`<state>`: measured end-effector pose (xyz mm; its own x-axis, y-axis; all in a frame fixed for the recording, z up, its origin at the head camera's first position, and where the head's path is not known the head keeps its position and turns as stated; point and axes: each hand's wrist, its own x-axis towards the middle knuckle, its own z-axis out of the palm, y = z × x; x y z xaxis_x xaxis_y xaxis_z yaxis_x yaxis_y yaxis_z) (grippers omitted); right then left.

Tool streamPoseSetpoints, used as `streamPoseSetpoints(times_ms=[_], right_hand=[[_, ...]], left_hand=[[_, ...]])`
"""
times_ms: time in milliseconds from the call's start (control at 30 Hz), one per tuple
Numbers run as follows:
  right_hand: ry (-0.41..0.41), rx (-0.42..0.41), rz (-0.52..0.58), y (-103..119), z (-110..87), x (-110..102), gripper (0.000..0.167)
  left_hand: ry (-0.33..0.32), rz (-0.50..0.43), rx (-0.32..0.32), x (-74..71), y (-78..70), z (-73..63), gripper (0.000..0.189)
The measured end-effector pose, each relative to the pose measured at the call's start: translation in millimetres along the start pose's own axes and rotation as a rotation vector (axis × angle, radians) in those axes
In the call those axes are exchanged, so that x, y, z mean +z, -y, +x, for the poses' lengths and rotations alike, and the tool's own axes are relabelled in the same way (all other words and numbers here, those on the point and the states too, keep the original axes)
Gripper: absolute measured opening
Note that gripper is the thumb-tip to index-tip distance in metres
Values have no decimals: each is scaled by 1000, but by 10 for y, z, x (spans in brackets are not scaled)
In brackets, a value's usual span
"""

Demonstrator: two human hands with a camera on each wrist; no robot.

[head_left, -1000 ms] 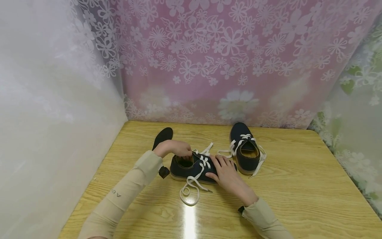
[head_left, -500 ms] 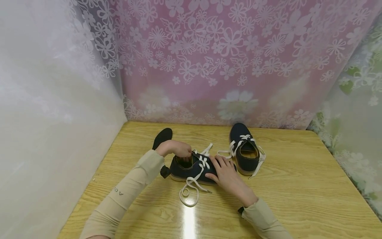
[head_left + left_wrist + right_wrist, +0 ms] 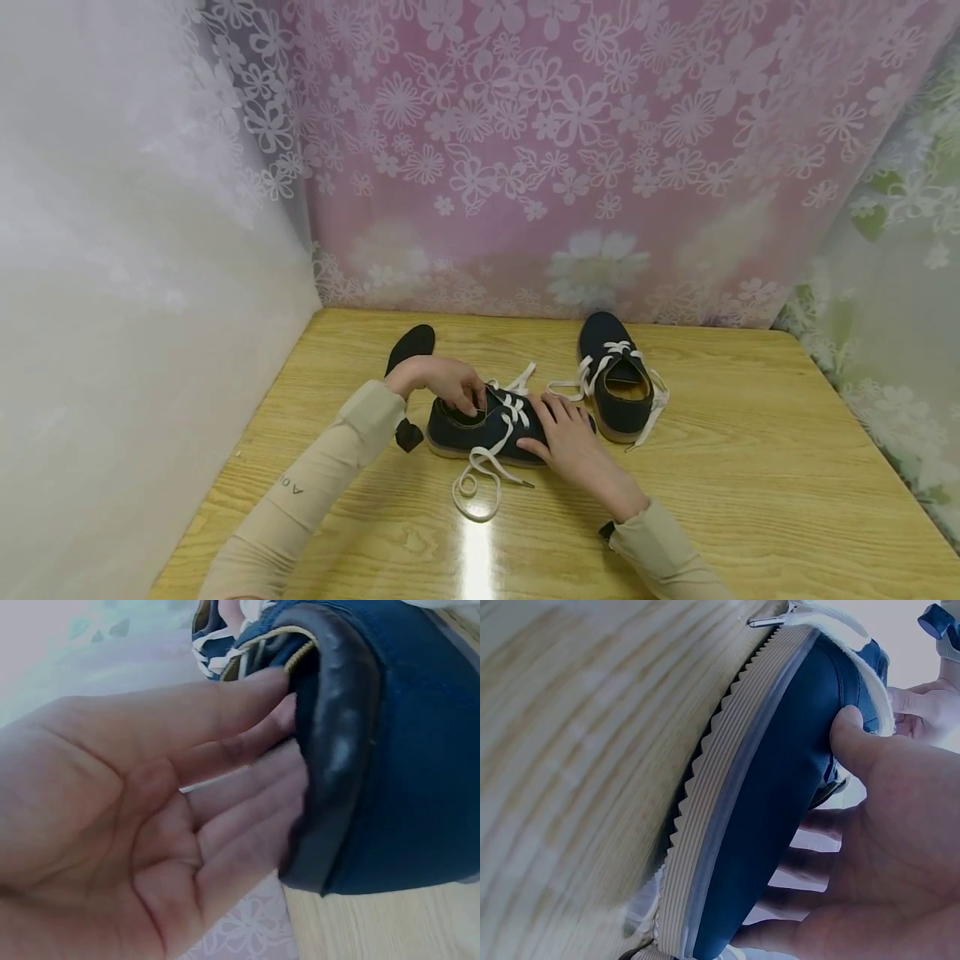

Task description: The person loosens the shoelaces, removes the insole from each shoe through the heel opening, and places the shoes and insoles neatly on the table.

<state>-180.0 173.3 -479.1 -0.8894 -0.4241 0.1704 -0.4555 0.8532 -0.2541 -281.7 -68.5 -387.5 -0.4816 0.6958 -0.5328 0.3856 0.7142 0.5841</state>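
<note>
A navy canvas sneaker lies sideways on the wooden table, its heel to the left. My right hand holds it over the toe, fingers across the top to the far side and thumb on the near side. My left hand reaches into the ankle opening. In the left wrist view its thumb and index finger come close together at the tongue edge; the other fingertips go behind the padded collar, so I cannot tell what they pinch. A white shoelace trails loosely toward me.
A second navy sneaker stands at the back right, toe toward the wall, its white laces untied. A black insole lies at the back left, partly behind my left wrist. Flowered cloth hangs along the table's back edge.
My left hand has turned and drawn slightly out of the opening, so its thumb and index finger show at the rim. The right hand and both sneakers stay put.
</note>
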Motion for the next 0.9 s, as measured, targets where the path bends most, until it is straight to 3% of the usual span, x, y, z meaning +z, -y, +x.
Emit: streamPoseSetpoints(times_ms=[267, 600, 767, 900], right_hand=[[-17, -40, -4, -51, -11, 3, 84], [-23, -54, 4, -41, -29, -18, 88], [-28, -54, 1, -47, -19, -13, 87], [-42, -58, -14, -48, -15, -10, 87]], left_hand=[[-85, -40, 22, 39, 48, 5, 22], [-204, 83, 130, -26, 138, -57, 24], [-275, 45, 122, -47, 167, -83, 22], [-343, 39, 79, -26, 103, -90, 21]])
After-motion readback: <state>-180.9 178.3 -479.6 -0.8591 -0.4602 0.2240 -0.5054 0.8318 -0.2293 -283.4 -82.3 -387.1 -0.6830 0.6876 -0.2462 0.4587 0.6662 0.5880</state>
